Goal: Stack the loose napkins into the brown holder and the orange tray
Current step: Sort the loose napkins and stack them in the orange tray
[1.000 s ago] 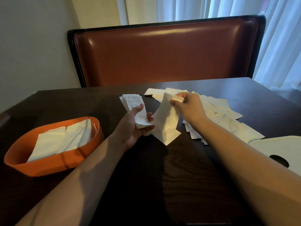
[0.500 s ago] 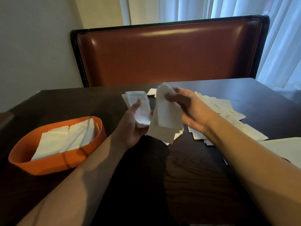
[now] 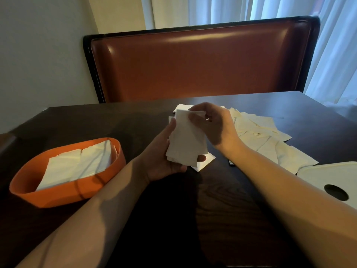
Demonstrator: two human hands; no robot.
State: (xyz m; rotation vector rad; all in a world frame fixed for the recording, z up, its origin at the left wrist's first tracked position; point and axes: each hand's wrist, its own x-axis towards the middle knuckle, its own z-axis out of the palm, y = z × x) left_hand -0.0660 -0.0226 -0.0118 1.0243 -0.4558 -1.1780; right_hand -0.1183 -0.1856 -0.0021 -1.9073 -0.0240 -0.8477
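Left of both hands, orange tray [image 3: 63,192] sits on the tabletop [image 3: 222,219], flat napkins [image 3: 77,165] already inside. Left hand [image 3: 164,157], palm up over mid-tabletop, has its grip wrapped around a small stack of napkins [image 3: 185,144], thumb on the stack's left edge, fingertips showing under the lower right corner. Right hand [image 3: 214,126] pinches the stack's top edge, grip closed on it. Right of and behind the right hand: loose napkin pile [image 3: 270,144] spread on the tabletop. Far right: white lid with a dark hole [image 3: 328,176]. Brown holder not visible.
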